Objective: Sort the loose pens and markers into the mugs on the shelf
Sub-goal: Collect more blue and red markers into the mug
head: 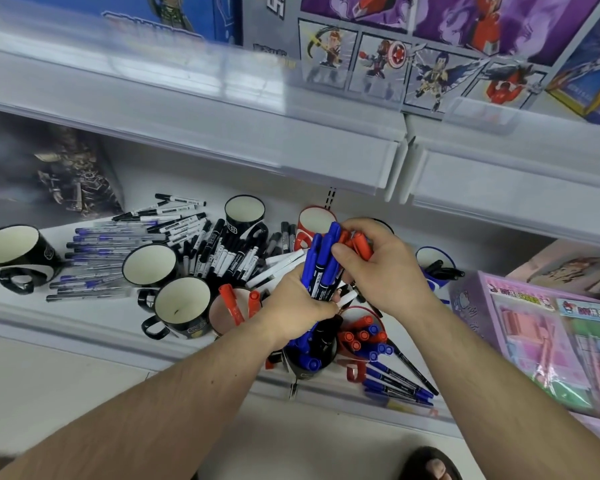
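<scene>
My left hand (297, 306) grips a bunch of blue markers (321, 261) upright above the shelf. My right hand (378, 261) curls round several red markers (361, 245) beside that bunch. Below my hands a black mug (309, 367) holds blue markers and a red mug (362, 336) holds red and blue ones. A pink mug (219, 311) holds two red markers. Three black mugs (182, 303) (149, 265) (245, 209) stand with nothing visible in them. Loose black markers (222, 252) and slim blue pens (94, 259) lie on the shelf.
A black mug (13, 252) lies on its side at far left. A red mug (314, 220) and a blue mug (435, 263) with black markers stand behind my hands. Loose blue markers (400, 384) lie at the shelf's front. A pink toy box (548, 341) sits right. An upper shelf (222, 140) overhangs.
</scene>
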`<action>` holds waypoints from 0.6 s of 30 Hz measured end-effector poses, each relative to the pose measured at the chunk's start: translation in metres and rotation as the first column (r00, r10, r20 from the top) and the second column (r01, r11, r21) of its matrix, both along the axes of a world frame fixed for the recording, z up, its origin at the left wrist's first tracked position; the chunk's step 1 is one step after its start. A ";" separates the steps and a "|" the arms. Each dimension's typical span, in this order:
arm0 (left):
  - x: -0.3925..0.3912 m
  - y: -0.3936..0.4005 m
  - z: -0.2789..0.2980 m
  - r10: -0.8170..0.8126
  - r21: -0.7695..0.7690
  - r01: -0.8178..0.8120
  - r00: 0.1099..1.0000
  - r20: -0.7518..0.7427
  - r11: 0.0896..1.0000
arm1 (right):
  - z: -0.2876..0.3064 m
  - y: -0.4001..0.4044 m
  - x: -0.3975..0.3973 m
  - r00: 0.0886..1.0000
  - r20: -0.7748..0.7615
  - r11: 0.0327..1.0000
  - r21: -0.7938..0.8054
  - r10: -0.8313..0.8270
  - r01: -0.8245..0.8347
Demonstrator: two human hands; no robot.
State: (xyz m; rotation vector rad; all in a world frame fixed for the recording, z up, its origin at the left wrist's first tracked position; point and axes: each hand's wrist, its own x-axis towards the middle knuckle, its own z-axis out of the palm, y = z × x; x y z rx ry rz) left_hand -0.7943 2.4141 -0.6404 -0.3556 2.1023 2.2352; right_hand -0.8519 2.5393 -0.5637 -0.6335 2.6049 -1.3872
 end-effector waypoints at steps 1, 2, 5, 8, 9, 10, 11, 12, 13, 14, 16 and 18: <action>0.000 0.000 0.000 0.007 0.011 -0.007 1.000 0.010 1.000 | 0.001 0.001 0.001 1.000 0.009 1.000 -0.015 0.010 -0.010; 0.000 0.000 0.001 0.005 0.027 -0.006 1.000 0.028 1.000 | 0.001 0.002 0.001 1.000 0.019 0.999 -0.029 0.015 -0.015; 0.001 -0.002 0.003 -0.069 0.052 0.064 0.993 0.098 0.997 | 0.000 0.008 -0.002 0.999 0.031 0.999 -0.003 0.033 -0.033; 0.004 -0.002 0.005 -0.211 0.111 0.196 0.967 0.143 0.974 | -0.002 0.013 -0.005 0.997 0.064 0.998 0.054 0.039 -0.042; 0.006 -0.002 0.006 -0.251 0.138 0.231 0.956 0.151 0.963 | -0.003 0.014 -0.005 0.997 0.073 0.998 0.050 0.038 -0.042; 0.006 -0.002 0.007 -0.285 0.159 0.262 0.947 0.150 0.952 | -0.003 0.015 -0.005 0.996 0.084 0.999 0.038 0.029 -0.033; 0.007 -0.001 0.008 -0.304 0.164 0.280 0.941 0.148 0.946 | -0.003 0.016 -0.005 0.995 0.101 1.000 0.024 0.015 -0.018; 0.007 0.000 0.008 -0.307 0.152 0.286 0.941 0.143 0.946 | -0.003 0.017 -0.005 0.992 0.125 1.000 0.005 0.000 -0.001; 0.007 0.001 0.009 -0.295 0.127 0.278 0.945 0.139 0.952 | -0.003 0.017 -0.004 0.989 0.147 1.000 -0.010 -0.015 0.017; 0.006 0.002 0.008 -0.270 0.094 0.259 0.954 0.133 0.961 | -0.004 0.017 -0.004 0.987 0.155 0.999 -0.021 -0.030 0.034; 0.004 0.004 0.004 -0.205 0.014 0.205 0.973 0.107 0.979 | -0.009 0.015 -0.003 0.990 0.127 0.997 -0.027 -0.068 0.072; 0.003 0.005 0.000 -0.141 -0.048 0.145 0.987 0.076 0.988 | -0.012 0.012 0.000 0.991 0.057 0.993 0.004 -0.121 0.121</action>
